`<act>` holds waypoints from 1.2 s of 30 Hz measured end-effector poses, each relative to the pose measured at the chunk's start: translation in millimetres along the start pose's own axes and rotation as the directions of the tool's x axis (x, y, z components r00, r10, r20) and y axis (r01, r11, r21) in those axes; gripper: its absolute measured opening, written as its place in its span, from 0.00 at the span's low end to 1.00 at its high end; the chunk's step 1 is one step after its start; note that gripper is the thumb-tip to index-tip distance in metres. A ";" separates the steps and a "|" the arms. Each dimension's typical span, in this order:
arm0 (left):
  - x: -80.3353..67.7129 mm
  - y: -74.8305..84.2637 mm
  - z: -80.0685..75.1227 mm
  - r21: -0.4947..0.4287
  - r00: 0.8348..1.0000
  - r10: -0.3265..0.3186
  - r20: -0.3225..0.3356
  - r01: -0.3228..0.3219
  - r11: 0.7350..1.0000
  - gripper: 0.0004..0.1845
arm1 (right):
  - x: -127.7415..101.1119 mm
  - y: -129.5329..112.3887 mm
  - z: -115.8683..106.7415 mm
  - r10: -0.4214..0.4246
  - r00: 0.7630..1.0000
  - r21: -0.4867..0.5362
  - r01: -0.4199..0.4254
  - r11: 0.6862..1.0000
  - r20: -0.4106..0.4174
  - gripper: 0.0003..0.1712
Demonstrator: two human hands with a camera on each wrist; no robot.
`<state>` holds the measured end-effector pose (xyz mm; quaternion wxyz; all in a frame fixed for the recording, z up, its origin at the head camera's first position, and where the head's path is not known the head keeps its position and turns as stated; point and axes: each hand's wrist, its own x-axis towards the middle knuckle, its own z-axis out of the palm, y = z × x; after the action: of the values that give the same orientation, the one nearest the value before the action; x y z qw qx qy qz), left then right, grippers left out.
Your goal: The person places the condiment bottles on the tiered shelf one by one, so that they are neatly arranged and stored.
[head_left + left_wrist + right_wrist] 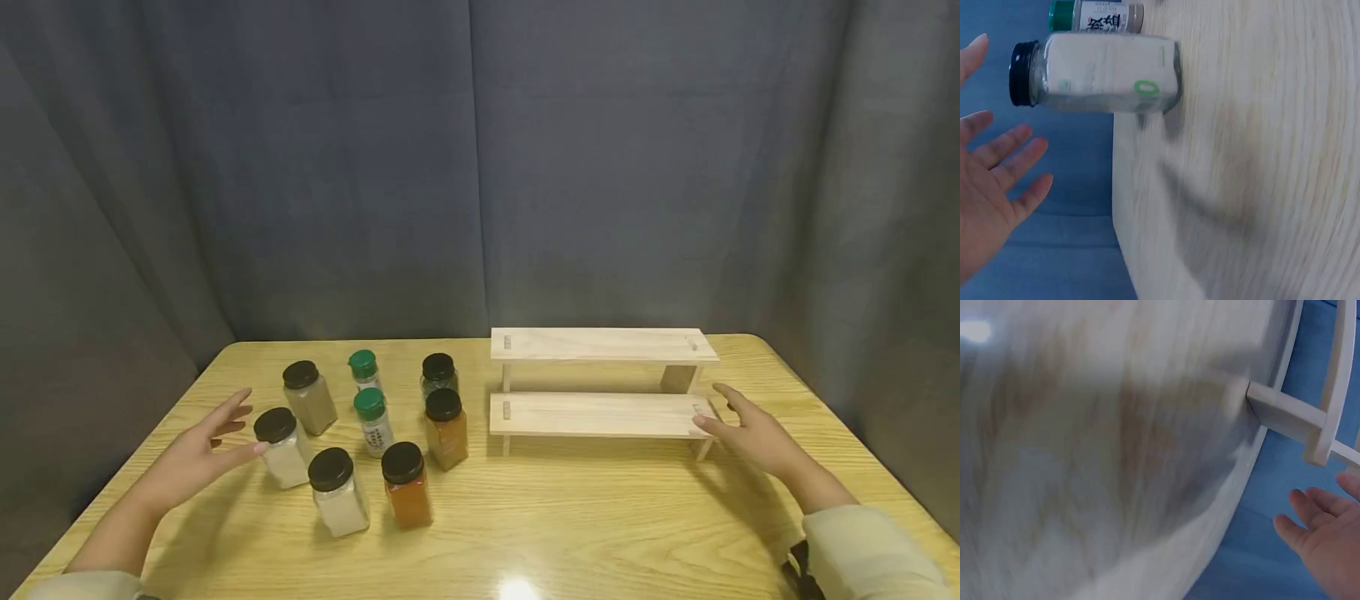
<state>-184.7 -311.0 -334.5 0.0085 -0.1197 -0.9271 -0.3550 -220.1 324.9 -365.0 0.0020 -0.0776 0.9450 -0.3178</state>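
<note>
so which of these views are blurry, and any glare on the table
Head view: sharp, with one bright glare spot on the table near the bottom edge. Left wrist view: the jar is fairly clear, the tabletop smeared. Right wrist view: tabletop heavily blurred, glare patch top left, rack and right hand soft.

Light wooden table (600, 517) with visible grain, dark blue-grey curtain (480, 167) behind, two green-capped shakers (369, 400) standing among black-lidded jars, two orange spice jars (426, 462), tan spice jar (307, 397) at back left
</note>
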 end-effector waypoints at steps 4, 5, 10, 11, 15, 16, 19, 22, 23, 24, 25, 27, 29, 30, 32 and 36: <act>1.3 -0.9 9.4 -0.029 1.000 0.005 -0.020 -0.005 1.000 0.41 | 3.9 1.7 4.2 0.008 1.000 0.071 -0.008 0.997 0.000 0.44; 1.6 -1.5 11.1 -0.040 1.000 0.005 -0.026 -0.006 0.999 0.41 | 5.3 2.3 5.1 0.004 1.000 0.093 -0.004 0.996 0.000 0.44; 3.5 -4.9 17.0 -0.095 0.999 -0.003 -0.053 -0.002 0.996 0.39 | 12.2 4.8 9.2 -0.016 1.000 0.187 0.016 0.982 -0.004 0.43; 4.0 -5.6 18.1 -0.103 0.998 -0.009 -0.056 0.003 0.995 0.38 | 13.1 5.4 10.0 -0.015 1.000 0.197 0.016 0.980 -0.007 0.43; 5.5 -8.0 23.8 -0.124 0.997 -0.042 -0.070 0.033 0.992 0.38 | 14.5 5.6 11.9 -0.002 1.000 0.232 0.002 0.973 -0.001 0.45; 5.8 -8.4 25.0 -0.129 0.996 -0.052 -0.070 0.043 0.991 0.38 | 14.7 5.8 12.5 0.004 1.000 0.233 -0.004 0.973 -0.001 0.45; 6.4 -11.1 28.3 -0.155 0.996 -0.064 -0.069 0.053 0.987 0.38 | 15.3 5.8 14.1 0.022 1.000 0.227 -0.022 0.974 0.001 0.46; 7.5 -17.7 32.3 -0.148 0.995 -0.064 -0.078 0.052 0.988 0.37 | 15.3 6.2 15.8 0.037 0.999 0.214 -0.035 0.976 -0.005 0.46; 7.8 -20.3 33.9 -0.144 0.994 -0.064 -0.083 0.052 0.988 0.37 | 15.0 6.1 16.1 0.041 0.999 0.216 -0.039 0.976 -0.003 0.46; 8.1 -22.8 34.9 -0.140 0.994 -0.062 -0.085 0.050 0.989 0.37 | 14.7 6.1 16.4 0.044 0.999 0.218 -0.043 0.975 -0.002 0.47; 8.3 -25.2 35.8 -0.142 0.995 -0.061 -0.084 0.048 0.989 0.36 | 14.3 5.9 16.6 0.047 0.999 0.219 -0.045 0.975 -0.002 0.47; 9.8 -32.4 37.4 -0.146 0.995 -0.064 -0.080 0.052 0.988 0.36 | 13.8 5.9 16.7 0.050 0.999 0.226 -0.049 0.973 0.002 0.47; 11.4 -39.9 39.2 -0.143 0.994 -0.065 -0.086 0.052 0.988 0.36 | 13.8 5.7 16.7 0.052 0.999 0.239 -0.052 0.970 0.007 0.47; 12.3 -44.0 39.6 -0.150 0.995 -0.060 -0.076 0.049 0.987 0.36 | 13.9 5.7 16.6 0.053 0.999 0.243 -0.054 0.968 0.009 0.47; 15.4 -55.2 42.6 -0.155 0.994 -0.072 -0.083 0.059 0.986 0.37 | 14.0 6.2 16.4 0.054 0.998 0.258 -0.055 0.965 0.014 0.47; 20.7 -73.4 47.0 -0.200 0.994 -0.077 -0.075 0.061 0.978 0.38 | 13.7 8.7 15.7 0.056 0.998 0.295 -0.063 0.953 0.031 0.46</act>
<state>-218.3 -328.3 -415.8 0.0227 -0.0729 -0.8898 -0.4498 -234.1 320.3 -382.1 0.0338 -0.0516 0.8886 -0.4546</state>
